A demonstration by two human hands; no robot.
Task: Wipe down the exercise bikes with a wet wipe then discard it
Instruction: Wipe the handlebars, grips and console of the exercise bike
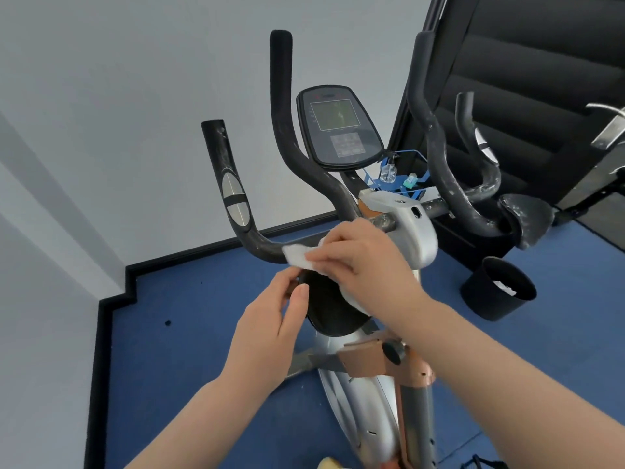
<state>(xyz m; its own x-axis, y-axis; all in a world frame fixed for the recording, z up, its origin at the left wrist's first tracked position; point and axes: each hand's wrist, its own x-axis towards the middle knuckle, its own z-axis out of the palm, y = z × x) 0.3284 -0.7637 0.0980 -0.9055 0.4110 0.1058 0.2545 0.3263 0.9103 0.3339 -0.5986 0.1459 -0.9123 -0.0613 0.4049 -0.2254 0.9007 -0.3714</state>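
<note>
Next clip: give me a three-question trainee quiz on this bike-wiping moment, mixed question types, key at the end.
1. True or false: the right hand holds the wet wipe against the left handlebar.
2. The console sits: A) between the handlebars, B) on the floor, C) on the bin.
3. What stands on the blue floor right of the bike?

Key
1. True.
2. A.
3. A black bin, white material inside.
</note>
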